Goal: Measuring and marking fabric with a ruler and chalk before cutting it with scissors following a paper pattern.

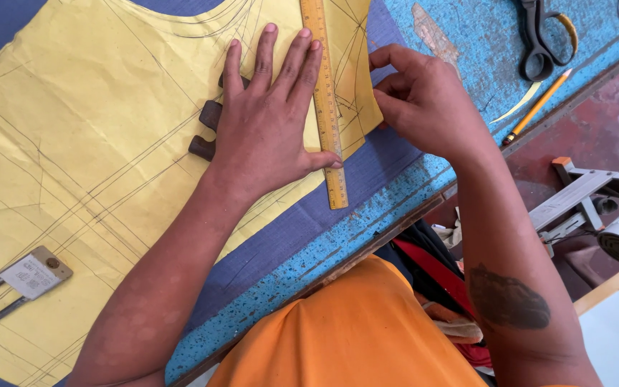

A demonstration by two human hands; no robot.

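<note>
Left hand (pixel 270 122) flat, pinning ruler (pixel 326 107), yellow pattern paper (pixel 73 143).

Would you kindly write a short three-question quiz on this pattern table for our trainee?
1. True or false: the left hand lies flat, pressing the wooden ruler onto the yellow paper pattern.
2. What lies beside the scissors: A pencil, B thimble, C spool?
3. What does the right hand pinch?

Key: 1 true. 2 A, the pencil. 3 The pattern's right edge.
</note>
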